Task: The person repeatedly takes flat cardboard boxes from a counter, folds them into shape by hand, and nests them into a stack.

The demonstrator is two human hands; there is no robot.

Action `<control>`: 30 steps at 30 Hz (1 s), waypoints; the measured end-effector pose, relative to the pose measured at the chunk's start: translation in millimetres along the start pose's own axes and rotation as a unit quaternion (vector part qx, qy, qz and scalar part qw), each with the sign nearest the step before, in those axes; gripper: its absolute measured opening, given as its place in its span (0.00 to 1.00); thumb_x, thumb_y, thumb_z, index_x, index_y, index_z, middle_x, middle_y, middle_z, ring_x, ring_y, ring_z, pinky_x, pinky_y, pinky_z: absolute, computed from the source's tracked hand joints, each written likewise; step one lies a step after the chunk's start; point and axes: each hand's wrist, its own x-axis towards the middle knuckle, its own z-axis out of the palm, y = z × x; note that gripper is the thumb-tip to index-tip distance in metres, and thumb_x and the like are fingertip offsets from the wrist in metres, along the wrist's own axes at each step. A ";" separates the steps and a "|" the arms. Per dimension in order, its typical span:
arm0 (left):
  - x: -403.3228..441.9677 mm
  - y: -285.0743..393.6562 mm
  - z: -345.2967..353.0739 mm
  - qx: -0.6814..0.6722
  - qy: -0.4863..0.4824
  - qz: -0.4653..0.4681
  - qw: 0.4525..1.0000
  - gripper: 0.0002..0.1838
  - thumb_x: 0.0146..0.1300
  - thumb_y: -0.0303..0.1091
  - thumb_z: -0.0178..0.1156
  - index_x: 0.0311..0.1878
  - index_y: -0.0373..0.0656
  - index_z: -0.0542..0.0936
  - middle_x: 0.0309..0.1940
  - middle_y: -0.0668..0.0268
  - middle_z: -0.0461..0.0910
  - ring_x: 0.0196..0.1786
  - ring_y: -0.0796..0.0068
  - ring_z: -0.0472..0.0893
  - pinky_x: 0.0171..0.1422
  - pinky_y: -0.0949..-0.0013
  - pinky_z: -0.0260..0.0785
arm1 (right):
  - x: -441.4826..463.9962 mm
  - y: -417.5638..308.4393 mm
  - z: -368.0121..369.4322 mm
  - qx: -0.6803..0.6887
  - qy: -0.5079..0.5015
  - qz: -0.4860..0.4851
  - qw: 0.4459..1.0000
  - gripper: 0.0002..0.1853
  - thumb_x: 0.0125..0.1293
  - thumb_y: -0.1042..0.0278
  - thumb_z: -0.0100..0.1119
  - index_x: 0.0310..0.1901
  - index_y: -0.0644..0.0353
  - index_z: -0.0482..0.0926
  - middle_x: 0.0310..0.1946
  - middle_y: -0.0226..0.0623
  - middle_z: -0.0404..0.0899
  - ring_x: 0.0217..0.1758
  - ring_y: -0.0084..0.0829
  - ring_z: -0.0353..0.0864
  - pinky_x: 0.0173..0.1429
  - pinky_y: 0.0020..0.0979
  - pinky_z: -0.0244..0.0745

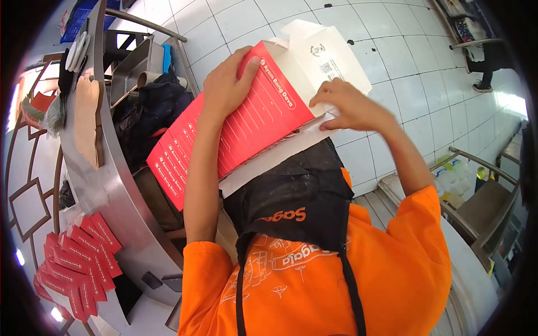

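Observation:
A long stack of nested red-and-white cardboard food boxes (224, 123), printed "Ayam Bang Dava", lies slanted across the front of my body. My left hand (227, 87) is wrapped over its upper side, the thumb pressed on the red face and the fingertips hidden behind the edge. At the right end, the outermost box shows its white inside and a raised white flap (330, 53) with a small logo and a square code. My right hand (350, 106) pinches the near white edge of that end box, thumb and fingers closed on the cardboard.
A metal counter (120, 190) curves along the left, bearing brown cardboard (88, 120). Several red boxes (78, 263) are piled at lower left. A metal tray (137, 70) and dark cloth (148, 115) lie beyond the stack. Another person's leg (487, 70) shows at upper right.

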 end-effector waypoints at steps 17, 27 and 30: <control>-1.5 10.0 6.2 0.021 0.029 0.018 0.999 0.24 0.79 0.54 0.54 0.62 0.46 0.83 0.49 0.55 0.89 0.49 0.49 0.88 0.57 0.51 0.77 | 10.2 1.9 39.7 0.149 -0.070 -0.037 0.986 0.12 0.64 0.78 0.60 0.49 0.62 0.85 0.48 0.41 0.84 0.55 0.45 0.83 0.63 0.44 0.76; -0.7 1.0 10.1 0.023 0.069 0.052 0.996 0.21 0.85 0.44 0.45 0.58 0.42 0.84 0.45 0.51 0.89 0.48 0.47 0.86 0.55 0.46 0.75 | 161.9 24.6 -16.6 0.154 0.043 0.010 0.987 0.08 0.72 0.70 0.62 0.46 0.63 0.87 0.36 0.45 0.89 0.42 0.39 0.86 0.51 0.39 0.80; -0.2 -3.5 12.4 0.006 0.072 0.037 0.997 0.21 0.85 0.45 0.42 0.58 0.45 0.84 0.44 0.50 0.88 0.48 0.43 0.85 0.56 0.44 0.74 | 167.5 20.8 -33.7 0.070 -0.004 0.000 0.998 0.08 0.72 0.71 0.62 0.46 0.64 0.88 0.39 0.47 0.90 0.41 0.39 0.85 0.50 0.40 0.80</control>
